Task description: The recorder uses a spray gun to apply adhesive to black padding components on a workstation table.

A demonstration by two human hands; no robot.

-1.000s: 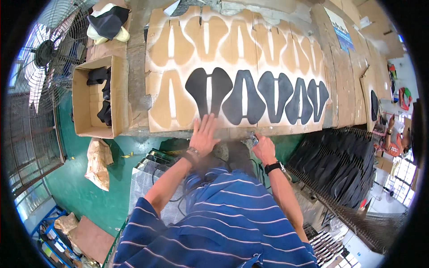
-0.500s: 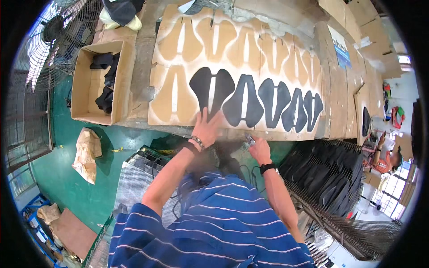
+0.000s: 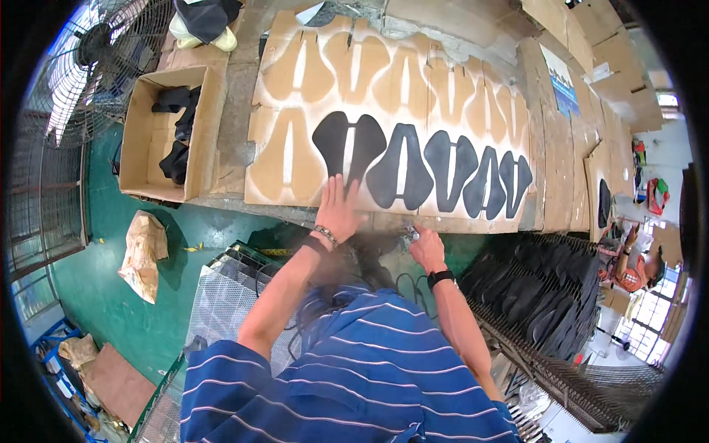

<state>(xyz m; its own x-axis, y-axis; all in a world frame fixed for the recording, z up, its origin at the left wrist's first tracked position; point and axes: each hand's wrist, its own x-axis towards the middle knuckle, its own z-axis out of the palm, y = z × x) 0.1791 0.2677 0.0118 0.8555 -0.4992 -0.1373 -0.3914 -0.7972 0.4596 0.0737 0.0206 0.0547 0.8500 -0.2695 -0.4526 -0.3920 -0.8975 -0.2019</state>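
On a cardboard sheet (image 3: 260, 171) marked with pale sprayed outlines lies a row of several flat black saddle-shaped pieces (image 3: 389, 186), each with a slot down its middle. The leftmost black piece (image 3: 329, 138) is the one nearest my left hand (image 3: 337, 212). That hand is stretched out flat, its fingers over the piece's lower end and holding nothing. My right hand (image 3: 430, 252) is at the table's front edge, closed around a silver spray gun (image 3: 411, 232), whose grip is partly hidden by my fingers.
A cardboard box (image 3: 133, 173) with black pieces stands left of the sheet, below a fan (image 3: 96, 55). A wire rack of black pieces (image 3: 543, 295) is at my right. A mesh panel (image 3: 214, 295) and a paper bag (image 3: 144, 251) are at lower left. Someone works far right.
The fingers of my left hand have straightened and drawn together over the lower end of the leftmost piece. My right hand and the spray gun have barely moved.
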